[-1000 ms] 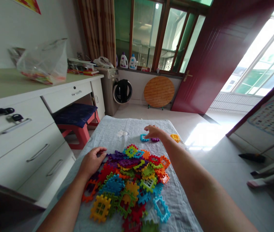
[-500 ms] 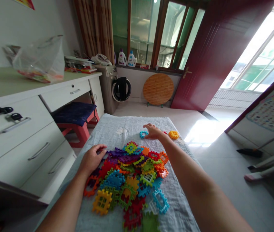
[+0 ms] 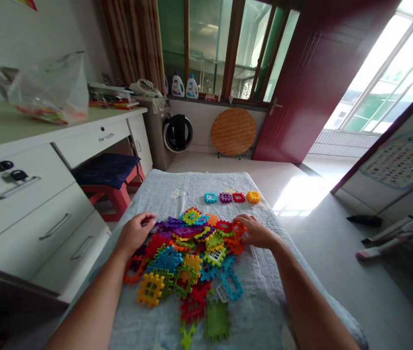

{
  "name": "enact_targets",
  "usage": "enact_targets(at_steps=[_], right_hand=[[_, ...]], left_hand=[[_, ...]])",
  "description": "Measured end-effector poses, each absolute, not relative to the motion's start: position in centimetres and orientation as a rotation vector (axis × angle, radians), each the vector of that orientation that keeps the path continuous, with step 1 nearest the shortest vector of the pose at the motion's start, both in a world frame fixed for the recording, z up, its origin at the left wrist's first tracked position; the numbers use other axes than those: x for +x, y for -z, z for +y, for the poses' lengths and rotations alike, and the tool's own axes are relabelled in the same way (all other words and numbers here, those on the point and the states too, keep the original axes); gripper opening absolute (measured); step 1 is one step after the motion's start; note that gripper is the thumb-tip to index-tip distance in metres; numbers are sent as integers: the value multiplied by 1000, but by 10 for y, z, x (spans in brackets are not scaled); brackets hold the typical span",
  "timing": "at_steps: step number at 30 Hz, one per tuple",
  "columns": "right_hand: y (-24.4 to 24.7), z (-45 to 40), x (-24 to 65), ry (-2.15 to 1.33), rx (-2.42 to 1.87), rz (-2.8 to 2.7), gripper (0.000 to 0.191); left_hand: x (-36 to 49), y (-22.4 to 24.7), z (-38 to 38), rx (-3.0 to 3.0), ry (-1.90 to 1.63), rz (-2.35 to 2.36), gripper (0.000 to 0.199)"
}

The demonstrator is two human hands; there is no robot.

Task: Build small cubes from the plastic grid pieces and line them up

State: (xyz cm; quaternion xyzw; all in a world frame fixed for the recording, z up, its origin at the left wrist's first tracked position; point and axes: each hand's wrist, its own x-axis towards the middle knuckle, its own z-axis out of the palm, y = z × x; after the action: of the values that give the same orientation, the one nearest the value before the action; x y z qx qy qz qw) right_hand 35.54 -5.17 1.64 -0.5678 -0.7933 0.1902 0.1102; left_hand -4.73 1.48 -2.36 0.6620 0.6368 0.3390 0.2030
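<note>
A heap of colourful plastic interlocking building blocks [image 3: 193,262] lies on a cloth-covered table [image 3: 265,296]. At the heap's right edge, my right hand [image 3: 259,232] has its fingers and thumb around an orange block [image 3: 239,228]. My left hand [image 3: 136,234] rests by the heap's left edge, close to purple blocks [image 3: 173,223]; its fingers are loosely bent and apart, with nothing seen in them. Beyond the heap, a row runs left to right: a blue block [image 3: 211,198], a purple block [image 3: 225,198], a red block [image 3: 239,197] and a yellow block [image 3: 253,197].
White drawers [image 3: 55,226] and a stool with a dark blue cushion [image 3: 108,170] stand to the left. A plastic bag [image 3: 51,92] sits on the desk. Farther back are a washing machine [image 3: 159,126], a round wooden tabletop [image 3: 233,132] and a red door [image 3: 308,82].
My right hand has left the row at the back and come down to the heap's right edge, onto an orange block. My left hand has hardly moved. The camera view has shifted slightly.
</note>
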Motion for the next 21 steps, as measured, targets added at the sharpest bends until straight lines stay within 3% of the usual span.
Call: enact_targets(at_steps=[4, 9, 14, 16, 19, 21], right_hand=[[-10, -51, 355, -480, -1757, -2246, 55], [-14, -49, 367, -607, -1669, -2096, 22], [-10, -49, 375, -723, -1772, -1950, 29], [-6, -48, 378, -533, -1853, -1906, 26], [-5, -47, 381, -192, -1885, -1825, 44], [-10, -48, 379, -182, -1817, -1856, 35]], left_hand=[[-47, 23, 16, 1843, -929, 1791, 41], [-47, 23, 16, 1845, -914, 1808, 41], [-46, 21, 15, 1835, -913, 1811, 41], [-45, 20, 14, 1824, -920, 1813, 40], [-43, 17, 13, 1817, -935, 1807, 38], [-42, 17, 13, 1818, -936, 1809, 38]])
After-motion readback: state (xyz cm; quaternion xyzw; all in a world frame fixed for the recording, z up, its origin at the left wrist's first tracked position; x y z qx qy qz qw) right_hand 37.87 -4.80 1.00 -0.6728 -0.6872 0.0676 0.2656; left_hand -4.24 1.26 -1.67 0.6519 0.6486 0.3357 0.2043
